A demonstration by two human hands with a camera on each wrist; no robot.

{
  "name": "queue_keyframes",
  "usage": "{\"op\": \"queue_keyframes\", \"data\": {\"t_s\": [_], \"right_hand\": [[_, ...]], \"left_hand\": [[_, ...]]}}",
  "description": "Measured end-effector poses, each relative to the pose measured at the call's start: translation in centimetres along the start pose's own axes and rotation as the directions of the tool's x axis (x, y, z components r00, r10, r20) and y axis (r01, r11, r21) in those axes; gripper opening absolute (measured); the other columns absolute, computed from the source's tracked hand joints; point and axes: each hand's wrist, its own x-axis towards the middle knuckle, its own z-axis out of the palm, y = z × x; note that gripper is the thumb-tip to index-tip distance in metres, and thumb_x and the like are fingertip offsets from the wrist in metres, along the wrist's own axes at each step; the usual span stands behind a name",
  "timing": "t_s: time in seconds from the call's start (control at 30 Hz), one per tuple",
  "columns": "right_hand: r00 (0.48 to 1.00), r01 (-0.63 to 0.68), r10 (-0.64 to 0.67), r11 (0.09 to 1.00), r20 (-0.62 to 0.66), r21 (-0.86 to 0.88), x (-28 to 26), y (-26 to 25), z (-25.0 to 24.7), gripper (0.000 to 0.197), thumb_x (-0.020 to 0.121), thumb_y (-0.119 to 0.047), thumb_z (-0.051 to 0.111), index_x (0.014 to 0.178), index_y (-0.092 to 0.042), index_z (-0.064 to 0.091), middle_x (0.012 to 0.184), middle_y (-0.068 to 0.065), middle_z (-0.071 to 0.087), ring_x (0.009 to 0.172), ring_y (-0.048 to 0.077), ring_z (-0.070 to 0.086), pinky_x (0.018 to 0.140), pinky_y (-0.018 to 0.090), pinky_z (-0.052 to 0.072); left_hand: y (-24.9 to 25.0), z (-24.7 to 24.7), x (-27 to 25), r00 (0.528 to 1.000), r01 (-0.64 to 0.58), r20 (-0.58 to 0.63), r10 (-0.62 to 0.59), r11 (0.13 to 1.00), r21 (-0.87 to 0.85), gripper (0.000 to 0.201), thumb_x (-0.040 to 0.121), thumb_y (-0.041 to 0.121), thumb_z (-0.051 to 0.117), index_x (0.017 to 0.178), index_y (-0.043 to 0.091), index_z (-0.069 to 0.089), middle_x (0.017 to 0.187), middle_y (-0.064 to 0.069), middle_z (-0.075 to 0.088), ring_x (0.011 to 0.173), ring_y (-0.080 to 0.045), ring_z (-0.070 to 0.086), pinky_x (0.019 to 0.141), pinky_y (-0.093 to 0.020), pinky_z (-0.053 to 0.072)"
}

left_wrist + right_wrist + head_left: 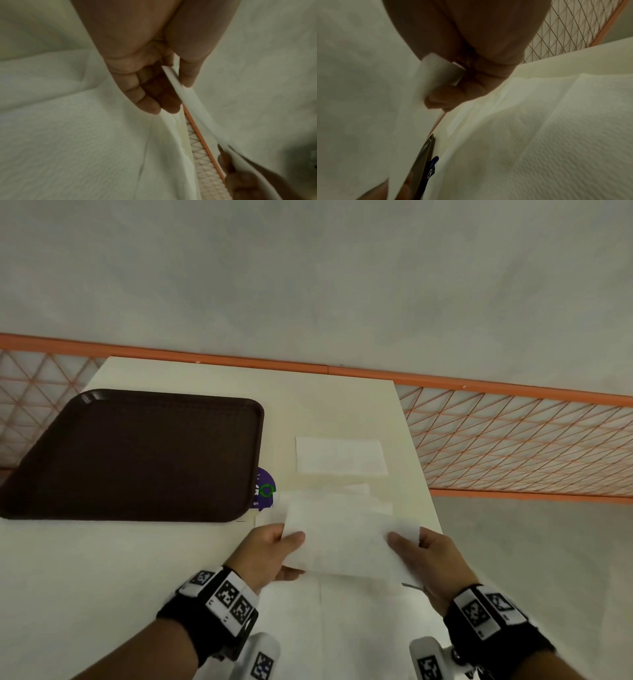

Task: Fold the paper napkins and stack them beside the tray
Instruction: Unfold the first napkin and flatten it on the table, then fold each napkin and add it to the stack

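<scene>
Holding one white napkin (346, 542) up off the worktop (102, 570), one hand per end. Left hand (270, 556) grip: thumb on top, fingers (145, 97) underneath, pinching the left edge. Right hand (421, 556) grip: same pinch on the right edge, fingers curled under. Folded napkin (340, 456) lies flat further back, right of the brown tray (137, 453). More unfolded napkins (342, 628) lie beneath the hands.

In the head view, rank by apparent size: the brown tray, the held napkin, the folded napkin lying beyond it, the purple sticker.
1. brown tray
2. held napkin, though it sits nearer the camera
3. folded napkin
4. purple sticker, partly hidden by the tray
</scene>
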Motion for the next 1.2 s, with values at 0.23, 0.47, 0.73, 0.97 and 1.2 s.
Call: {"op": "queue_keyframes", "data": {"t_s": [0.23, 0.47, 0.73, 0.97, 1.2], "right_hand": [[0.984, -0.148, 0.153, 0.987, 0.09, -0.063, 4.3, -2.0, 0.9, 0.018, 0.094, -0.019, 0.059, 0.097, -0.001, 0.065, 0.073, 0.011, 0.066, 0.052, 0.022, 0.056, 0.049, 0.027, 0.048], [0.995, -0.003, -0.024, 0.964, -0.096, -0.265, 13.3, -5.2, 1.4, 0.016, 0.091, -0.018, 0.062, 0.084, -0.003, 0.062, 0.076, 0.013, 0.063, 0.044, 0.019, 0.055, 0.045, 0.025, 0.047], [0.99, 0.001, -0.062, 0.897, -0.123, -0.442, 19.6, -6.5, 2.4, 0.02, 0.086, -0.022, 0.066, 0.078, -0.006, 0.058, 0.085, 0.015, 0.067, 0.064, 0.033, 0.066, 0.049, 0.029, 0.05], [0.986, -0.027, -0.072, 0.82, -0.15, -0.572, 21.8, -6.9, 3.0, 0.025, 0.087, -0.031, 0.064, 0.081, -0.007, 0.059, 0.082, 0.009, 0.066, 0.07, 0.033, 0.07, 0.07, 0.042, 0.06], [0.984, -0.094, -0.082, 0.524, -0.161, -0.846, 22.0, -7.3, 2.3, 0.056, 0.084, -0.06, 0.06, 0.114, -0.014, 0.053, 0.113, 0.008, 0.062, 0.103, 0.03, 0.06, 0.079, 0.035, 0.047]], "left_hand": [[1.3, 1.7, 4.7, 0.987, -0.043, -0.154, 0.049, 0.998, 0.042, 0.018, 0.098, 0.02, 0.051, 0.096, 0.007, 0.063, 0.088, -0.01, 0.066, 0.053, -0.02, 0.059, 0.06, -0.033, 0.053], [4.6, 2.6, 11.0, 0.931, -0.089, -0.263, 0.253, 0.856, 0.509, 0.037, 0.101, 0.033, 0.036, 0.083, 0.004, 0.05, 0.074, -0.009, 0.054, 0.069, -0.031, 0.063, 0.071, -0.036, 0.055], [7.1, 2.9, 15.6, 0.919, 0.057, -0.24, 0.314, 0.496, 0.866, 0.038, 0.102, 0.041, 0.021, 0.084, 0.015, 0.043, 0.094, -0.01, 0.062, 0.085, -0.029, 0.057, 0.07, -0.033, 0.041], [8.6, 3.1, 17.9, 0.932, 0.193, -0.288, 0.222, 0.368, 0.91, 0.045, 0.102, 0.037, 0.021, 0.104, 0.01, 0.058, 0.107, -0.008, 0.064, 0.088, -0.026, 0.056, 0.072, -0.032, 0.039], [8.8, 2.6, 18.3, 0.913, 0.283, -0.354, 0.204, 0.31, 0.908, 0.042, 0.101, 0.042, 0.031, 0.106, 0.01, 0.057, 0.11, -0.008, 0.063, 0.098, -0.028, 0.061, 0.07, -0.032, 0.039]]}}
